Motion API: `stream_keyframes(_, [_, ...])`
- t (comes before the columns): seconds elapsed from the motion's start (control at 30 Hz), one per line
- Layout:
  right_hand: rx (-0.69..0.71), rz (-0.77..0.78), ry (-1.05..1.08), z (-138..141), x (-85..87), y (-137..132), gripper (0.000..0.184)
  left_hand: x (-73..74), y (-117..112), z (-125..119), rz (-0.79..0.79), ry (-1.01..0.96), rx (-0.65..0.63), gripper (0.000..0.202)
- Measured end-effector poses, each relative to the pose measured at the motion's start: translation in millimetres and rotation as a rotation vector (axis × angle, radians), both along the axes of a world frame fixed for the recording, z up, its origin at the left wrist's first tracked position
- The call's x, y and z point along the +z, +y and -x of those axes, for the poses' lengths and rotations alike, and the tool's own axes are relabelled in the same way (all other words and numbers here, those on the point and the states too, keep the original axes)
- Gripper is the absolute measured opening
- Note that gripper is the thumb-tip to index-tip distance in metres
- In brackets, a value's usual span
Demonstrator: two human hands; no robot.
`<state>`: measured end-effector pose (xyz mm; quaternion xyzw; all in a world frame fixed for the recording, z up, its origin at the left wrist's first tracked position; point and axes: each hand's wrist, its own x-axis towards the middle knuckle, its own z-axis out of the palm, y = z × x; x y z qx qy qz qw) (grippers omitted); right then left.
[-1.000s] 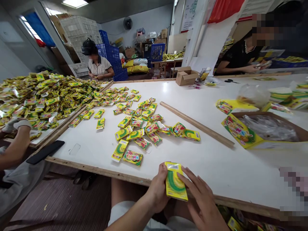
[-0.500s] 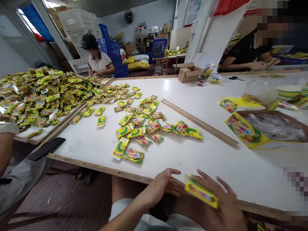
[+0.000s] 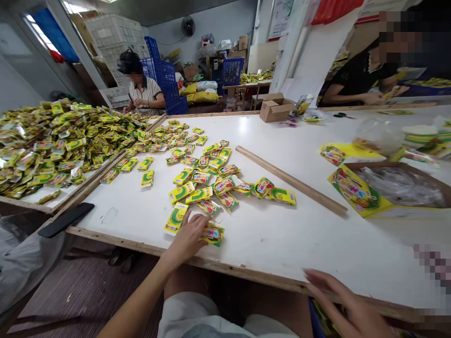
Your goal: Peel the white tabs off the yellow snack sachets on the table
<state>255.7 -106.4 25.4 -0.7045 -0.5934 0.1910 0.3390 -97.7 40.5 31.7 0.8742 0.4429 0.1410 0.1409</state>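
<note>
My left hand (image 3: 192,234) is at the table's near edge, fingers bent over the left end of a small yellow-green fruit-print box (image 3: 215,234) and thumb at its lower side. Beside that hand lies another yellow box (image 3: 175,218), banana side up. Several similar boxes (image 3: 199,194) spread behind it on the white table (image 3: 268,249). Low on the right, my right hand (image 3: 347,305), slightly blurred, has its fingers stretched out and nothing visible in them. Below it, under the table edge, more yellow packs (image 3: 326,314) show in a blue container, partly hidden.
A wooden stick (image 3: 292,180) lies across the table. To its right stands an open display carton (image 3: 359,190) with clear plastic inside. A large heap of boxes (image 3: 70,141) fills the left table. A dark flat bar (image 3: 66,220) juts over the near edge. Two co-workers sit beyond.
My left hand has moved left and forward onto a box, which has shifted right. The box in my right hand is gone from it, and that hand has moved right and down.
</note>
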Motion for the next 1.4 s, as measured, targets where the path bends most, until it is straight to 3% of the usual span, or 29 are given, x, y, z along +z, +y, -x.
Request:
stream_keyframes(0.13, [0.151,0.013,0.294,87,6.2,57,0.038,19.0,-15,-40,-0.106,-0.029,-0.3,0.054])
stream_keyframes(0.2, [0.215,-0.003,0.515,114,-0.3,78,0.036,18.1,-22,-51,-0.126,-0.128,-0.336,0.052])
stream_keyframes(0.3, [0.214,-0.035,0.832,129,-17.2,90,0.037,1.7,-31,-61,-0.084,-0.518,-0.043,0.047])
stream_keyframes(0.37, [0.191,-0.043,0.937,131,-26.7,88,0.043,-12.2,-36,-65,0.096,-0.799,0.136,0.042])
stream_keyframes(0.4, [0.192,-0.036,0.957,130,-29.8,86,0.046,-17.9,-38,-67,0.216,-0.9,0.162,0.041])
stream_keyframes(0.5, [0.218,0.0,0.934,127,-32.8,80,0.051,-26.8,-42,-70,0.481,-1.029,0.118,0.04])
stream_keyframes(0.67, [0.245,0.02,0.716,120,-30.1,77,0.043,-26.3,-37,-66,0.592,-0.957,0.064,0.037])
stream_keyframes(0.8, [0.274,0.021,0.597,113,-26.0,80,0.038,-23.7,-32,-65,0.576,-0.91,0.057,0.028])
stream_keyframes(0.93, [0.274,-0.038,0.51,106,-21.0,92,0.019,-21.9,-27,-79,0.473,-0.955,0.067,0.017])
stream_keyframes(1.1, [0.18,-0.143,0.572,102,-25.9,99,0.024,-24.9,-26,-95,0.556,-1.185,0.077,0.027])
stream_keyframes(1.23, [0.228,-0.171,0.504,105,-26.4,92,0.021,-21.8,-29,-94,0.481,-1.096,0.079,0.015])
stream_keyframes(1.4, [0.206,-0.226,0.453,110,-16.7,89,0.019,-16.2,-33,-97,0.45,-1.078,0.155,0.015])
